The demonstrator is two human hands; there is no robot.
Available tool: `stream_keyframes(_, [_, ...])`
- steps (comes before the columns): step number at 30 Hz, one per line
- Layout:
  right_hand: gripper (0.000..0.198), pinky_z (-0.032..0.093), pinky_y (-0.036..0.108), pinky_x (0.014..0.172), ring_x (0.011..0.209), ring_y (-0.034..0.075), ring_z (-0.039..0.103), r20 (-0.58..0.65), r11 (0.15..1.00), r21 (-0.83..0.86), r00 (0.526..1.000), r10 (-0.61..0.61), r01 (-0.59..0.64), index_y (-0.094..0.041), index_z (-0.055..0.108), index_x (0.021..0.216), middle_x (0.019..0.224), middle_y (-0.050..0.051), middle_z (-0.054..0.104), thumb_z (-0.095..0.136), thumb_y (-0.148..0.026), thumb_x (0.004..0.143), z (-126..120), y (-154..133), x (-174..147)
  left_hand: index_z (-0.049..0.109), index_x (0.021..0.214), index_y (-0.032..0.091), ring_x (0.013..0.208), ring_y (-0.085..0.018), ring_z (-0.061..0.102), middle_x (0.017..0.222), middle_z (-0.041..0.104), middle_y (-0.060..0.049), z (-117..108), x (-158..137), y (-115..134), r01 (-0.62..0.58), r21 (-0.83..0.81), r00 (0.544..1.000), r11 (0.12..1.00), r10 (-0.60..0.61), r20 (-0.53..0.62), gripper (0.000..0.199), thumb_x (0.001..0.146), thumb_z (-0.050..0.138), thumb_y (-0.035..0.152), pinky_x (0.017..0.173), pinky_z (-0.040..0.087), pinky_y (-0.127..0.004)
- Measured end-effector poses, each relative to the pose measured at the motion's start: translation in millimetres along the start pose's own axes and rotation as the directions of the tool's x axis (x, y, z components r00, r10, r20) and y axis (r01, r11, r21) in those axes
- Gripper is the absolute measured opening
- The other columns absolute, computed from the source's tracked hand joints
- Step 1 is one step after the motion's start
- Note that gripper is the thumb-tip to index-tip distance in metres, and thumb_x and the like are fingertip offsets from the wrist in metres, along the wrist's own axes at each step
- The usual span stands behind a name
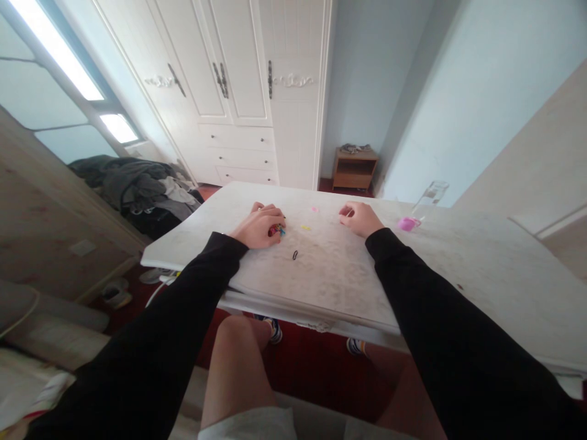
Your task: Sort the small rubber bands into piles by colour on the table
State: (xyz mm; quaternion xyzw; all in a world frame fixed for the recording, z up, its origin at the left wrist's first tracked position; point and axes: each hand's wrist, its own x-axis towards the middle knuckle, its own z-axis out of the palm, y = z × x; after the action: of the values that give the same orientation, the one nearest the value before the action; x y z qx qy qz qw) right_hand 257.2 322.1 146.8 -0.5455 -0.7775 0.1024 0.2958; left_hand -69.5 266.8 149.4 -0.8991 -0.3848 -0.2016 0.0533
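My left hand (262, 226) rests on the white table (330, 275), its fingers curled over a bunch of small colourful hair ties (276, 230). To the right, my right hand (360, 219) is closed in a pinch just above the tabletop; what sits between its fingertips is too small to make out. Between the hands lie a small yellow piece (306, 228) and, farther back, a pink one (315, 209). A black hair tie (295, 255), shaped as a narrow loop, lies nearer to me.
Right of my right hand is a clear container (433, 194) with a pink part (407, 223) at its near end. A white wardrobe (238, 73) stands beyond the table, with a small wooden cabinet (355, 171) beside it. Dark clothes (132, 183) are heaped at the left.
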Motion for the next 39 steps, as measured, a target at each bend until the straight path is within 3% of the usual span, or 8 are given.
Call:
stream_keyframes(10, [0.008,0.049,0.03,0.072,0.075,0.019,0.068,0.026,1.0,-0.014,1.0,0.002,-0.001,-0.017,0.075,0.08,0.084,0.007,0.078,0.068,-0.016,0.077,-1,-6,-2,0.06,0.072,0.02,0.091,-0.025,0.064,0.081,0.069,-0.003,-3,2,4,-0.004,-0.027,1.0,1.0,0.003,-0.006,0.003,0.073,0.059,0.017,0.085,0.032,-0.045])
stream_keyframes(18, [0.011,0.048,0.029,0.072,0.076,0.019,0.068,0.053,1.0,-0.025,0.999,0.007,-0.006,-0.015,0.076,0.082,0.085,0.007,0.078,0.066,-0.013,0.077,-1,-9,-2,0.076,0.095,0.023,0.103,-0.028,0.065,0.099,0.074,-0.005,2,0,-1,-0.045,-0.028,0.999,0.999,0.045,-0.001,0.023,0.077,0.061,0.021,0.091,0.032,-0.046])
stream_keyframes(25, [0.011,0.048,0.029,0.073,0.077,0.019,0.067,0.067,1.0,-0.03,0.998,0.0,0.002,-0.015,0.076,0.081,0.086,0.008,0.078,0.066,-0.013,0.078,-1,-9,-2,0.065,0.069,0.019,0.097,-0.025,0.065,0.089,0.072,-0.004,2,0,-1,-0.058,-0.065,0.998,0.996,0.057,-0.025,0.01,0.078,0.061,0.02,0.089,0.034,-0.045])
stream_keyframes(33, [0.009,0.046,0.029,0.072,0.075,0.018,0.065,0.058,1.0,-0.024,0.998,-0.006,0.007,-0.015,0.076,0.079,0.084,0.007,0.078,0.067,-0.012,0.078,0,-9,-3,0.065,0.08,0.019,0.09,-0.025,0.064,0.086,0.071,-0.006,-6,0,1,-0.035,-0.049,0.993,0.998,0.029,-0.115,0.019,0.093,0.052,0.026,0.085,0.037,-0.044])
stream_keyframes(39, [0.008,0.046,0.03,0.072,0.073,0.018,0.063,0.021,0.999,0.007,0.999,-0.034,0.033,-0.016,0.074,0.076,0.08,0.007,0.076,0.067,-0.013,0.079,-3,-12,-2,0.069,0.09,0.018,0.086,-0.023,0.069,0.088,0.075,-0.007,-1,1,-4,0.019,-0.083,0.975,0.996,-0.037,-0.22,0.023,0.099,0.051,0.03,0.087,0.047,-0.041])
